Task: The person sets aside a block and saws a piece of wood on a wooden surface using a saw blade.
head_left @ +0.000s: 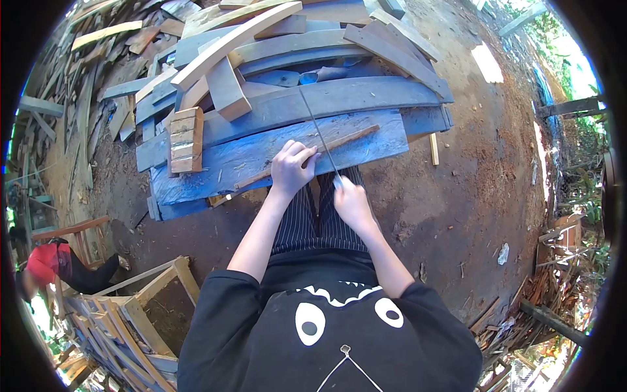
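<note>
Strip [353,136]: slantwise on the board [385,144], centre of the frame.
Left hand [292,167]: your fingers close on the strip, left of the blade [316,124]; best pressed firm, fingertips clear.
Blade: crosses the strip; contact cannot be told.
Right hand [353,204]: your fist clamps the handle [337,181]; a straight wrist should steady it.
Block [186,140]: left of centre.

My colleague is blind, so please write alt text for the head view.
A person's left hand holds a thin wooden strip on a plank; the right hand grips a long, narrow blade crossing the strip. More boards lie beyond.
</note>
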`<state>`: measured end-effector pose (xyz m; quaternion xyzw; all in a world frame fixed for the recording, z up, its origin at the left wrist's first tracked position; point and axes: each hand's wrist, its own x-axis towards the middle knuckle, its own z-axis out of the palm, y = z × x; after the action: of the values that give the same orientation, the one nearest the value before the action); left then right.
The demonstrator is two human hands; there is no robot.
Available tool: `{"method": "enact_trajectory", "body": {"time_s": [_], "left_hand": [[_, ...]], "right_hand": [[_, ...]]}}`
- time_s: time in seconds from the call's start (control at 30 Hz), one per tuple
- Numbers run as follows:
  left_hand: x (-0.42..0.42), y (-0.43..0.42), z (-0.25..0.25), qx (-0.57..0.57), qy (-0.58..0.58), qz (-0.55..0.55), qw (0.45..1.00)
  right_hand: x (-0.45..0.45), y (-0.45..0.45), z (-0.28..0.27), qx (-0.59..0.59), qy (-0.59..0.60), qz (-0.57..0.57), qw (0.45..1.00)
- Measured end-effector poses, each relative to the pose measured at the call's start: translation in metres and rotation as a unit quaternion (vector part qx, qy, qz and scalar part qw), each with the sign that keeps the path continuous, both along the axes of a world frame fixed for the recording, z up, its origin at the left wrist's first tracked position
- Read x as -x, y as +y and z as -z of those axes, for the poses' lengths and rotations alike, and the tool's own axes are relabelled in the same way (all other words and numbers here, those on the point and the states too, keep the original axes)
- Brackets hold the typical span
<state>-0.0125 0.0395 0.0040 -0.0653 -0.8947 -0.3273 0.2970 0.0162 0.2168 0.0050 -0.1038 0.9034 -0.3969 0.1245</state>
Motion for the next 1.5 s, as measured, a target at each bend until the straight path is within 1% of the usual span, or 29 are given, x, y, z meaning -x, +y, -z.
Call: {"method": "enact_trajectory", "body": {"time_s": [0.07, 0.13, 0.27, 0.33, 0.43, 0.47, 0.53, 0.57, 0.7, 0.77, 0.87, 0.9, 1.0, 1.07, 1.17, 1.2, 1.27, 1.37, 1.47, 1.5], "left_hand": [[-0.001, 0.001, 0.002, 0.008, -0.004, -0.010, 1.000], [-0.001, 0.002, 0.002, 0.010, -0.004, -0.021, 1.000], [-0.001, 0.001, 0.002, 0.006, -0.006, -0.022, 1.000], [0.000, 0.001, 0.002, -0.003, -0.004, -0.014, 1.000], [-0.001, -0.001, 0.003, -0.004, -0.003, -0.001, 1.000], [0.000, -0.001, 0.004, -0.003, -0.001, 0.000, 1.000], [-0.001, 0.002, 0.003, 0.004, -0.001, -0.011, 1.000], [-0.001, 0.001, 0.002, 0.010, -0.001, -0.016, 1.000], [-0.002, 0.001, 0.003, 0.015, -0.010, -0.026, 1.000], [-0.001, 0.001, 0.003, -0.005, -0.014, -0.021, 1.000], [-0.002, 0.000, 0.004, -0.014, -0.021, -0.015, 1.000], [-0.002, -0.001, 0.004, -0.016, -0.023, -0.010, 1.000], [-0.001, 0.001, 0.003, -0.016, -0.022, -0.016, 0.999], [-0.001, 0.001, 0.003, -0.012, -0.020, -0.025, 0.999], [-0.002, 0.002, 0.001, -0.003, -0.021, -0.031, 0.999], [-0.001, 0.002, 0.001, -0.006, -0.018, -0.030, 0.999], [-0.001, 0.002, 0.001, -0.012, -0.017, -0.031, 0.999], [-0.001, 0.002, 0.003, -0.021, -0.022, -0.025, 0.999], [-0.001, 0.001, 0.005, -0.010, -0.015, -0.017, 1.000], [-0.001, 0.001, 0.005, -0.010, -0.013, -0.021, 1.000]], "right_hand": [[0.017, -0.015, -0.001, -0.024, -0.007, 0.010, 1.000], [0.008, -0.005, 0.007, 0.007, 0.001, 0.011, 1.000], [-0.052, 0.033, -0.018, -0.021, -0.055, 0.025, 0.998], [-0.055, 0.037, -0.029, -0.003, -0.067, 0.026, 0.997], [-0.024, 0.015, -0.017, 0.004, -0.026, 0.015, 1.000], [-0.007, 0.005, 0.001, 0.007, -0.010, 0.011, 1.000], [0.017, -0.014, -0.001, 0.035, 0.012, 0.007, 0.999], [0.015, -0.013, -0.002, 0.027, 0.004, 0.011, 1.000], [-0.036, 0.021, -0.010, -0.009, -0.013, 0.019, 1.000], [-0.059, 0.041, -0.028, 0.008, -0.025, 0.012, 1.000], [-0.055, 0.045, -0.028, 0.005, -0.031, 0.007, 0.999], [-0.044, 0.035, -0.029, 0.010, -0.047, 0.013, 0.999], [0.000, -0.001, -0.004, -0.013, -0.008, 0.010, 1.000], [0.015, -0.010, -0.005, 0.008, -0.013, 0.009, 1.000], [-0.021, 0.011, -0.012, 0.001, -0.035, 0.020, 0.999], [-0.038, 0.023, -0.010, 0.014, -0.014, 0.019, 1.000], [-0.058, 0.038, -0.027, -0.003, -0.068, 0.022, 0.997], [-0.057, 0.035, -0.038, -0.026, -0.116, 0.005, 0.993], [-0.064, 0.019, -0.012, -0.071, -0.093, -0.046, 0.992], [-0.067, 0.017, -0.007, -0.089, -0.084, -0.036, 0.992]]}}
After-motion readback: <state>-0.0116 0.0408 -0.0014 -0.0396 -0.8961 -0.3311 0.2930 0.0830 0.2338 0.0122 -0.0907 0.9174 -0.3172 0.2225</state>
